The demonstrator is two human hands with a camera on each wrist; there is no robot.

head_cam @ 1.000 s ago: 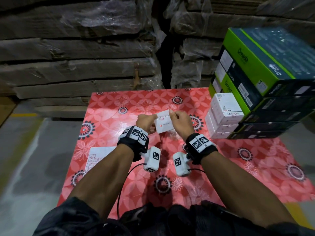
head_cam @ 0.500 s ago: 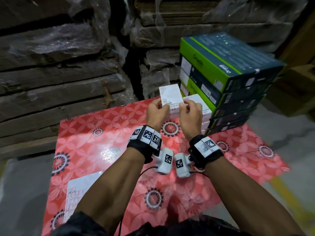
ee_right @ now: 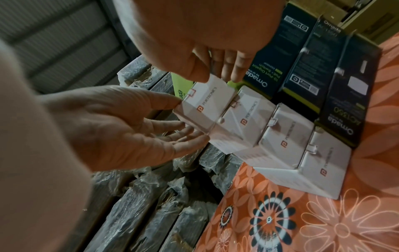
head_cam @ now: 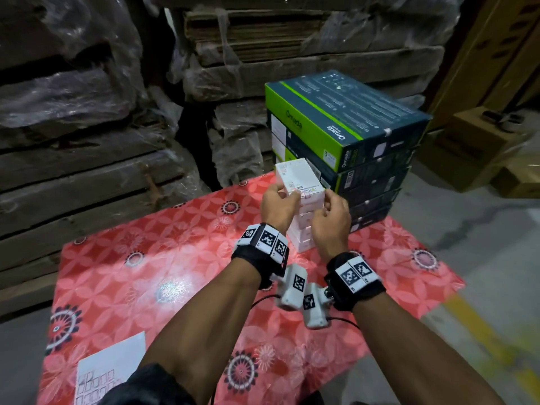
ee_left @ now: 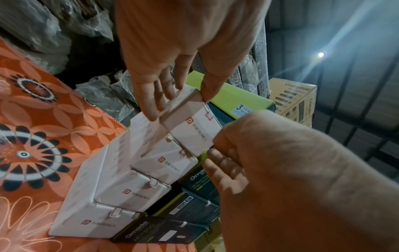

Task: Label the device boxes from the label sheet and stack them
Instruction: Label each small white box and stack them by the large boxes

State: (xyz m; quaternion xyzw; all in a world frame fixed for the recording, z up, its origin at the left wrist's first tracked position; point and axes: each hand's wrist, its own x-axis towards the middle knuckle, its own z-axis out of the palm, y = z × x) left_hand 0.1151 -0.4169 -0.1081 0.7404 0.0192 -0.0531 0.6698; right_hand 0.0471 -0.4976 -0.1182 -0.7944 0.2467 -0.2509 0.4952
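Backdrop: plastic-wrapped flat cardboard bundles [head_cam: 87, 112] stacked behind a low counter [head_cam: 175, 258] covered in red floral cloth.
Top box: white device box [head_cam: 304, 185] sits on the white stack [head_cam: 301, 235] at the counter's far right edge; slightly skewed to the box below in the left wrist view, so probably mid-alignment.
Left hand [head_cam: 277, 204]: fingers nearly straight, thumb and fingertips bracing the top box's left side and far corner, likely to square it.
Right hand [head_cam: 331, 217]: fingers relaxed and spread beside the box's near right side, tips at or just off it; contact unclear, holding nothing.
Neighbour: taller green-and-dark box stack [head_cam: 350, 141] stands against the white stack, a handy backstop.
Label sheet [head_cam: 114, 366]: flat at the counter's near left corner, well apart from both hands.
Step judged: stacking, near release.
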